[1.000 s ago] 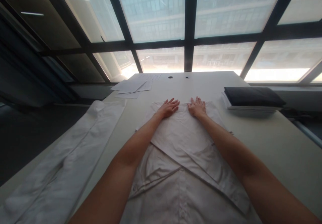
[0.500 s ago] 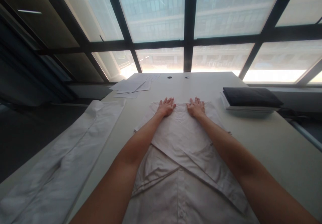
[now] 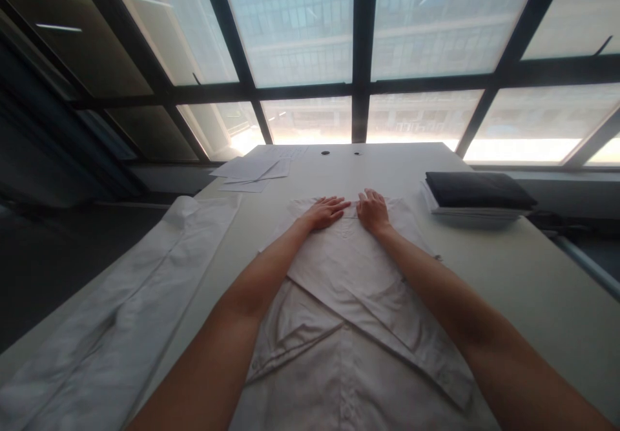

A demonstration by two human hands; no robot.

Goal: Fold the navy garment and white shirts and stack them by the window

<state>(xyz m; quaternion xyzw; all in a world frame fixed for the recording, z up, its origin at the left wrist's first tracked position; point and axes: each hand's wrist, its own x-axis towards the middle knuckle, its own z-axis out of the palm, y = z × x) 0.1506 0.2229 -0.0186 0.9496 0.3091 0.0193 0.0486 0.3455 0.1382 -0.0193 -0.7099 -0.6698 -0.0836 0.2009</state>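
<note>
A white button-front shirt [image 3: 346,263] lies spread on the table, its collar end away from me and its long sleeves folded across the front. My left hand [image 3: 327,212] rests flat on the left side of the collar, fingers stretched to the right. Just beside it, my right hand [image 3: 372,211] is at the collar's right side with its fingers bent in, closed on the cloth at the edge. Its fingertips are partly hidden. The two hands are close together but apart.
Another white garment [image 3: 130,302] lies lengthwise along the left of the white table [image 3: 402,166]. Loose paper sheets [image 3: 254,169] are at the far left. At the right is a stack with a dark folded cloth [image 3: 479,190] on top. Large windows [image 3: 300,30] stand behind the table.
My left hand has turned and slid right along the collar. My right hand has shifted slightly left, and its fingers have gone from spread flat to bent in.
</note>
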